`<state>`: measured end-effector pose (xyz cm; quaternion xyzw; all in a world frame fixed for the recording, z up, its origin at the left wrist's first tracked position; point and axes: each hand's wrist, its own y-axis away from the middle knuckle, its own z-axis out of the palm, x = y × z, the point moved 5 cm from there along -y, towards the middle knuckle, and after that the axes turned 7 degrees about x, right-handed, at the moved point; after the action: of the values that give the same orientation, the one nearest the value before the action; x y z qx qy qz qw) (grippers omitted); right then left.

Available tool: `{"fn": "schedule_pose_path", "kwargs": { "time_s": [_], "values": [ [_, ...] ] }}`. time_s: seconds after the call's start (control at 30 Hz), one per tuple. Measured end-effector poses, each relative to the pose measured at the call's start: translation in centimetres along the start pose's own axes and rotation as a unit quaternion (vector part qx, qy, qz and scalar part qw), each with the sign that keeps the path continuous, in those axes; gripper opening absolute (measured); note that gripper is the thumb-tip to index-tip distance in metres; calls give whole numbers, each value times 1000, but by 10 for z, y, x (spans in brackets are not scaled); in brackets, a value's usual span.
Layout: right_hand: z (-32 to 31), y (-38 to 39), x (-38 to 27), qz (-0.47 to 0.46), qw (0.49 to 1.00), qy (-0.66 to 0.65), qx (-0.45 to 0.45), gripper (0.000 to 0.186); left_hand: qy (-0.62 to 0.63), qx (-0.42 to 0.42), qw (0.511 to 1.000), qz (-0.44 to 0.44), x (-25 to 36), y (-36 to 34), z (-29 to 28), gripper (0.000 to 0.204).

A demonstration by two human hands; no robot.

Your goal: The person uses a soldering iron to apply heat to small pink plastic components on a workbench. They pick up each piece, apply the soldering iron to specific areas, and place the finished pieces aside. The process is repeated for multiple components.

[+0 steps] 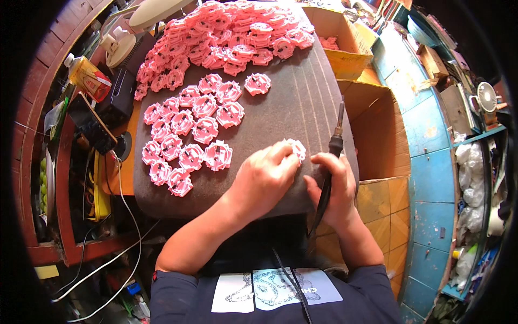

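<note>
Near the front edge of the grey cloth-covered table, my left hand pinches a small pink plastic part, mostly hidden by the fingers. My right hand is closed around the dark handle of a soldering iron. Its metal tip points away from me, apart from the pink part. To the left of my hands lie several similar pink parts, spread flat with small dark pieces at their middles. A large heap of them covers the far side.
Open cardboard boxes stand along the table's right side. At the left are a phone on a stand, an orange-yellow bottle and a loose white cable. A pale lamp head overhangs the far left corner.
</note>
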<state>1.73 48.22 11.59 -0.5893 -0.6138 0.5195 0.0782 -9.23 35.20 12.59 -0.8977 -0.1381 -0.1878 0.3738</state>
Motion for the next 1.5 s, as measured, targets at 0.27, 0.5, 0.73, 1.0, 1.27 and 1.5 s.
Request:
{"fn": "schedule_pose_path", "kwargs": {
  "time_s": [0.27, 0.5, 0.73, 1.0, 1.27, 1.5],
  "values": [
    [10, 10, -16, -81, 997, 5, 9, 60, 40, -19, 999, 15, 9, 22, -6, 28],
    [14, 13, -15, -84, 996, 10, -10, 61, 72, 4, 997, 7, 8, 22, -7, 29],
    [16, 11, -12, -1, 997, -70, -16, 45, 143, 24, 987, -70, 7, 24, -11, 32],
    [20, 15, -7, 72, 990, -117, 13, 49, 146, 15, 985, -89, -2, 25, -4, 19],
    [11, 15, -27, -102, 994, -31, 29, 48, 122, 14, 986, -113, 0, 23, -5, 13],
    [15, 15, -22, -101, 994, -26, 37, 55, 104, 13, 987, -120, 0, 24, -3, 17]
  ]
}}
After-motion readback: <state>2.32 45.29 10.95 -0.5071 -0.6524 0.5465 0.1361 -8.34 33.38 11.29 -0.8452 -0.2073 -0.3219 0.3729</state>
